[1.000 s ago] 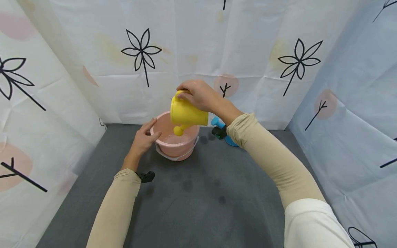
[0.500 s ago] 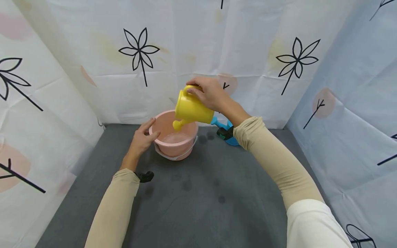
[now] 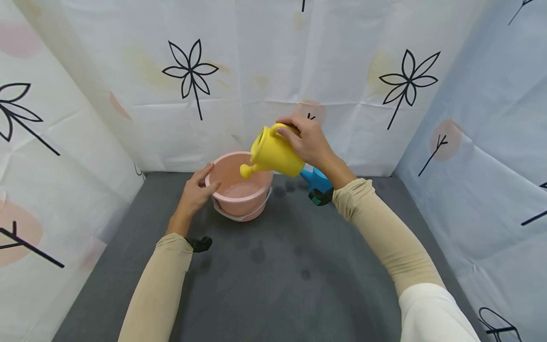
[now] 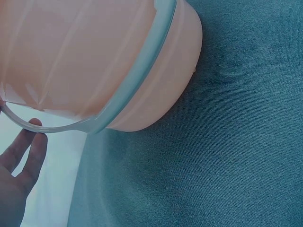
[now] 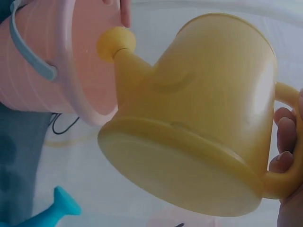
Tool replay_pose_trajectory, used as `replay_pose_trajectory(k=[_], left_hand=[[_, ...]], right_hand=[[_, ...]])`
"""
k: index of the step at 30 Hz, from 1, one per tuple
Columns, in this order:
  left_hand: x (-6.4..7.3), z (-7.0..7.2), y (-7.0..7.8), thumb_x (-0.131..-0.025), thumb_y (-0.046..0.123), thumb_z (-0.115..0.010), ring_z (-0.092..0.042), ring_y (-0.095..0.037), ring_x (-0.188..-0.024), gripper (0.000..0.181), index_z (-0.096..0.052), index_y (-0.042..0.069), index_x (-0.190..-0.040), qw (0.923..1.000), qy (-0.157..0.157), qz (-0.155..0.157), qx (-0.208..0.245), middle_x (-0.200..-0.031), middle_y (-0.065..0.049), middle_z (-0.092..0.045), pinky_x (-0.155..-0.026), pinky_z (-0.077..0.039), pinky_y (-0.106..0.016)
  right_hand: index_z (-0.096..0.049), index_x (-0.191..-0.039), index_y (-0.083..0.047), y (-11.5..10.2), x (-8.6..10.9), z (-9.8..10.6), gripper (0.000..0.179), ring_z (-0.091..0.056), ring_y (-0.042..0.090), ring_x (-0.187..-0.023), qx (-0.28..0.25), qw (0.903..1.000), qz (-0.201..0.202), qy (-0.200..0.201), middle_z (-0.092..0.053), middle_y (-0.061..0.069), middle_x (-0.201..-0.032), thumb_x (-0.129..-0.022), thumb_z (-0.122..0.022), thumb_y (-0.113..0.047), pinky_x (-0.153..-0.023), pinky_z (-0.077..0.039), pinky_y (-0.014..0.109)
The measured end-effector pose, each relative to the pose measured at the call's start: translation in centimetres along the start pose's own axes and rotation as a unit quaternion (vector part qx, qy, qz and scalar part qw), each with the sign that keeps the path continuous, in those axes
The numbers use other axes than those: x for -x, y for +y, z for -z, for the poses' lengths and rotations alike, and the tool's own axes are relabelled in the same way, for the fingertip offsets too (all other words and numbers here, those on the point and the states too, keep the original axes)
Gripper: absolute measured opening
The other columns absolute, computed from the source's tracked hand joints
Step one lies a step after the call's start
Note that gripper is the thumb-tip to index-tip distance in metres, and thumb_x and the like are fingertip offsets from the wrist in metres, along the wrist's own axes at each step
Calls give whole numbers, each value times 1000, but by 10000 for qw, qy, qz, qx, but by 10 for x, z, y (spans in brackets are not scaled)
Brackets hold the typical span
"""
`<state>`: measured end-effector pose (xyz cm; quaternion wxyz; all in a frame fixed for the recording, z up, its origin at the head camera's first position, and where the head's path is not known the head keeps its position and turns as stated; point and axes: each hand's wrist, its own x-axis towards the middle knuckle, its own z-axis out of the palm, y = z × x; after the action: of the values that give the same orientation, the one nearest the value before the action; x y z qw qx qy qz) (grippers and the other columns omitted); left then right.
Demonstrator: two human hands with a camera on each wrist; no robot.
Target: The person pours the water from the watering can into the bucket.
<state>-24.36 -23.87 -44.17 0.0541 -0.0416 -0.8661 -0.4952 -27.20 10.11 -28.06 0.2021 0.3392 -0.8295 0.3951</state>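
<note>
In the head view, a pale pink bucket (image 3: 241,206) with a white handle stands upright on the dark tabletop. My left hand (image 3: 195,194) holds its left rim, the thumb over the near edge; in the left wrist view, fingers (image 4: 35,151) touch the outside by the handle. My right hand (image 3: 311,142) grips the handle of a yellow watering can (image 3: 278,154), raised above the bucket's right side. The can tilts left, its round spout head over the bucket's opening. No stream shows from the spout. In the right wrist view, fingers curl round the can's handle.
Behind the right wrist, a blue watering can (image 3: 317,179) stands on the dark tabletop (image 3: 273,280), partly hidden. Dark damp-looking spots mark the cloth. White printed curtains (image 3: 265,61) enclose the back and both sides.
My right hand has carried the yellow watering can rightward and tipped it back, bringing its open top into sight. The left hand and bucket have stayed in place.
</note>
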Motion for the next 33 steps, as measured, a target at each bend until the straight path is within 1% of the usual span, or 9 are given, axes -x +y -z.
replay_pose_trajectory(k=[2,6,9,13,15,22,26,29,33], left_hand=[[0,-1,-1,-99,31,-67,-55,-38,-130,69,-35,31,-160,10000,8,12,-18,-169,3,-28,-93,-54,-45],[-1,0,-1,-98,32,-67,-56,-39,-130,69,-36,31,-160,10000,25,29,-69,-169,3,-29,-94,-54,-46],[0,0,0,-98,34,-68,-55,-40,-131,70,-35,31,-160,10000,-3,23,-75,-170,2,-28,-96,-54,-51],[0,0,0,-97,37,-68,-55,-41,-131,72,-35,29,-160,10000,-46,-10,-31,-170,1,-27,-97,-53,-55],[0,0,0,-97,38,-69,-56,-41,-131,72,-35,29,-160,10000,-45,-18,-18,-170,1,-27,-97,-53,-54],[-2,2,0,-97,38,-69,-56,-40,-131,71,-36,31,-159,10000,-28,7,14,-170,3,-27,-94,-54,-50],[-3,3,1,-97,36,-69,-56,-41,-131,70,-36,32,-159,10000,1,25,4,-170,4,-27,-93,-54,-49],[-1,3,1,-97,35,-69,-56,-40,-131,70,-36,32,-159,10000,5,50,4,-170,4,-27,-94,-54,-48],[1,1,1,-97,35,-69,-57,-39,-131,70,-36,30,-159,10000,1,79,9,-170,4,-27,-94,-54,-49]], right_hand=[[-70,-122,1,4,7,-1,29,-68,28,-106,-147,9997,19,197,-72,17,-117,-100,-65,-16,-95,-55,31],[-68,-123,5,11,21,-4,29,-67,31,-104,-321,9982,58,513,-70,21,-117,-99,-65,-11,-92,-54,28],[-67,-124,7,15,32,-5,29,-66,33,-102,-428,9966,-26,706,-68,23,-116,-98,-65,-8,-90,-54,30],[-65,-125,8,19,47,-7,29,-66,33,-102,-681,9933,-277,897,-67,24,-118,-100,-63,-6,-89,-55,28],[-63,-127,9,22,54,-9,30,-65,29,-104,-887,9905,-425,964,-66,25,-120,-101,-61,-7,-90,-54,25],[-60,-132,5,28,77,-14,31,-61,5,-98,-1509,9753,-992,1273,-65,22,-121,-105,-55,-10,-87,-52,14],[-59,-134,7,30,88,-15,33,-61,4,-97,-1793,9665,-1130,1446,-63,22,-122,-107,-53,-11,-86,-52,14],[-59,-132,8,31,97,-17,32,-62,6,-95,-2025,9585,-1225,1587,-64,15,-117,-106,-55,-9,-84,-53,15],[-60,-129,9,34,109,-21,32,-62,7,-92,-2115,9518,-1426,1701,-64,-1,-110,-102,-61,-8,-81,-54,15]])
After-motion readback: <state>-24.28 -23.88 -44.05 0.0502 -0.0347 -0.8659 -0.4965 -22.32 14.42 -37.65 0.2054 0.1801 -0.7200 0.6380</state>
